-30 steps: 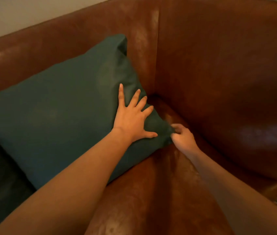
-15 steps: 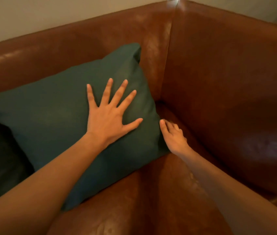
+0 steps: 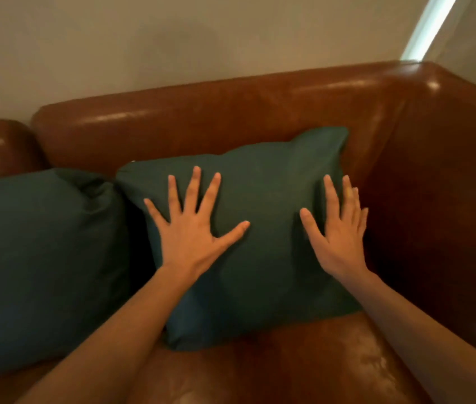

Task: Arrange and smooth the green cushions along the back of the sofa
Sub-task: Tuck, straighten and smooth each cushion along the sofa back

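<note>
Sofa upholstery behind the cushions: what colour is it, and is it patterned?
The sofa is plain glossy reddish-brown, leather-like, with no pattern; the head view shows it best.

No readable text, no labels, no brand marks, no numbers, no signs anywhere in view

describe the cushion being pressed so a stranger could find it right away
Start at the brown leather sofa and go to the corner where its back meets the side arm. The green cushion leaning there is the one. Unlike the second green cushion beside it, both flat hands, left hand and right hand, rest on it.
</note>
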`<act>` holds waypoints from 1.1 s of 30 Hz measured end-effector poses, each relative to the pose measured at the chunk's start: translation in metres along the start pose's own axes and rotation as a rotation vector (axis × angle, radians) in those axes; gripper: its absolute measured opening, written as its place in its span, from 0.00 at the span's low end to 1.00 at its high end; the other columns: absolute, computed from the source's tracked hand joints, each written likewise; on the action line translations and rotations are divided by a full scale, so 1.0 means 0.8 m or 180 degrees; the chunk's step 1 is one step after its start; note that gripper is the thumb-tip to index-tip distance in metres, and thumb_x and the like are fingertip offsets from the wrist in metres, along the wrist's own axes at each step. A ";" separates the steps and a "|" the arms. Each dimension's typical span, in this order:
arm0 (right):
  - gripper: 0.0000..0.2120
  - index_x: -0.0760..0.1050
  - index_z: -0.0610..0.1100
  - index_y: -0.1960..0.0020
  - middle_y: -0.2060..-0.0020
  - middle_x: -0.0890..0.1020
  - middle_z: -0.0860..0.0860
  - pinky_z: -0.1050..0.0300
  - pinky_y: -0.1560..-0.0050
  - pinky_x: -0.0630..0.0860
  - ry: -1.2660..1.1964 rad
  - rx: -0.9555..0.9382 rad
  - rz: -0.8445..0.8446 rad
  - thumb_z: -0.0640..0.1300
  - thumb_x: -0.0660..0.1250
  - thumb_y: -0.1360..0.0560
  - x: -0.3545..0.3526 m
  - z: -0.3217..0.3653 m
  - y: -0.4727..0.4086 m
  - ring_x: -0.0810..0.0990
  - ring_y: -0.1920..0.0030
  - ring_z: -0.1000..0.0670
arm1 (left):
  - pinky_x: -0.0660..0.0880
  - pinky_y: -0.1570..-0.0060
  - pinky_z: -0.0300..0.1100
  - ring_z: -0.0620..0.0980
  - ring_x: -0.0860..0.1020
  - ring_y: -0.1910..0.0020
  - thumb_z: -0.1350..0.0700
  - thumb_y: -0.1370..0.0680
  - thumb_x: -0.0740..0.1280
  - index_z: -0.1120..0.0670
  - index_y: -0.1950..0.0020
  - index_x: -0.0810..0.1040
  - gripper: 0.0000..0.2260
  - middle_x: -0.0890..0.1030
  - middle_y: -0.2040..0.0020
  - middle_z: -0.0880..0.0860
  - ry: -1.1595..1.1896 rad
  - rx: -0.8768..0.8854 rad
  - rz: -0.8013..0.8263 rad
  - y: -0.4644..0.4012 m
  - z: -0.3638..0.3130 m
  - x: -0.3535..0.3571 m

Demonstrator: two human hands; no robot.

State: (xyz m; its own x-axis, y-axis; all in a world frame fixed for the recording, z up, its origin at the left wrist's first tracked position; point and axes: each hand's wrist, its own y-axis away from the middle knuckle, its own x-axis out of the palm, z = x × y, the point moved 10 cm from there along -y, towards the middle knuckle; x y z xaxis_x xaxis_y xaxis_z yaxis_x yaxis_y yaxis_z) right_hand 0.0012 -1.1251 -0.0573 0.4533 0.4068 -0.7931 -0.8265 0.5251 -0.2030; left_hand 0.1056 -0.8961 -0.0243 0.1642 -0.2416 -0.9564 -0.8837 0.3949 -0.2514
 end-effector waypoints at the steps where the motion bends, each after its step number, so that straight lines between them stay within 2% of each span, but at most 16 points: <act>1: 0.34 0.40 0.61 0.25 0.23 0.40 0.54 0.44 0.27 0.35 0.0215 -0.0348 0.0007 0.68 0.48 0.26 -0.001 0.027 -0.004 0.35 0.24 0.50 | 0.40 0.33 0.70 0.56 0.39 0.24 0.23 0.34 0.47 0.36 0.25 0.43 0.40 0.43 0.22 0.43 0.0008 -0.0013 0.0016 0.004 0.004 0.000; 3: 0.33 0.43 0.61 0.24 0.23 0.42 0.54 0.43 0.27 0.34 0.0625 -0.0915 0.0052 0.68 0.47 0.26 0.004 0.076 -0.011 0.36 0.24 0.50 | 0.41 0.32 0.69 0.55 0.40 0.24 0.23 0.33 0.47 0.37 0.25 0.44 0.40 0.44 0.22 0.43 -0.0018 -0.0040 0.0026 0.010 0.017 -0.006; 6: 0.32 0.49 0.58 0.24 0.22 0.49 0.51 0.42 0.26 0.38 0.0883 -0.1369 0.0135 0.66 0.49 0.25 0.014 0.142 -0.013 0.41 0.23 0.47 | 0.37 0.32 0.66 0.53 0.37 0.24 0.23 0.32 0.44 0.37 0.25 0.43 0.39 0.43 0.22 0.43 -0.0029 -0.0133 0.0057 0.019 0.051 -0.019; 10: 0.31 0.59 0.51 0.25 0.25 0.60 0.48 0.44 0.25 0.46 0.0752 -0.1945 0.0491 0.62 0.54 0.25 0.045 0.232 0.005 0.51 0.24 0.46 | 0.38 0.32 0.66 0.53 0.39 0.24 0.24 0.32 0.41 0.38 0.24 0.44 0.38 0.45 0.22 0.45 -0.0198 -0.0431 0.0077 0.033 0.115 -0.055; 15: 0.29 0.63 0.49 0.27 0.25 0.62 0.49 0.48 0.25 0.54 0.0419 -0.2443 0.1213 0.59 0.53 0.25 0.099 0.334 0.050 0.56 0.24 0.47 | 0.38 0.31 0.66 0.53 0.37 0.24 0.24 0.32 0.43 0.39 0.24 0.43 0.39 0.45 0.22 0.46 -0.0402 -0.0762 0.0122 0.055 0.194 -0.101; 20: 0.24 0.64 0.48 0.27 0.28 0.63 0.52 0.53 0.33 0.68 -0.0095 -0.2111 0.1599 0.50 0.60 0.22 0.131 0.391 0.062 0.62 0.29 0.50 | 0.38 0.32 0.67 0.55 0.38 0.24 0.22 0.35 0.43 0.39 0.24 0.43 0.42 0.43 0.22 0.46 -0.0682 -0.0964 0.0171 0.077 0.265 -0.137; 24: 0.20 0.66 0.45 0.30 0.35 0.70 0.48 0.53 0.38 0.68 -0.0168 -0.1554 0.1721 0.46 0.58 0.21 0.156 0.409 0.037 0.71 0.37 0.46 | 0.38 0.33 0.70 0.55 0.35 0.24 0.20 0.38 0.44 0.39 0.24 0.40 0.46 0.39 0.22 0.46 -0.0748 -0.1114 0.0383 0.081 0.317 -0.152; 28: 0.16 0.70 0.43 0.33 0.39 0.73 0.44 0.52 0.41 0.69 -0.0065 -0.1248 0.1695 0.42 0.56 0.19 0.179 0.423 0.003 0.73 0.39 0.43 | 0.39 0.35 0.73 0.57 0.33 0.25 0.18 0.42 0.45 0.38 0.25 0.38 0.50 0.37 0.23 0.46 -0.0714 -0.1187 0.0658 0.066 0.358 -0.144; 33: 0.15 0.75 0.42 0.36 0.39 0.77 0.43 0.49 0.40 0.71 0.0189 -0.1194 0.1879 0.41 0.55 0.19 0.217 0.449 -0.020 0.74 0.40 0.41 | 0.35 0.36 0.73 0.57 0.34 0.25 0.17 0.44 0.46 0.38 0.25 0.40 0.52 0.39 0.22 0.47 -0.0650 -0.0732 0.0644 0.026 0.358 -0.130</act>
State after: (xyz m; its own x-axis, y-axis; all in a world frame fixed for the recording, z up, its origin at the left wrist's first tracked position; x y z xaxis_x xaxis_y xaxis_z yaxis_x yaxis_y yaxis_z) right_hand 0.2127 -0.7946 0.0146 -0.1171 0.4973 -0.8596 -0.9931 -0.0689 0.0954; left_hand 0.1957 -0.6086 0.0273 0.0397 0.0122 -0.9991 -0.9788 0.2014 -0.0365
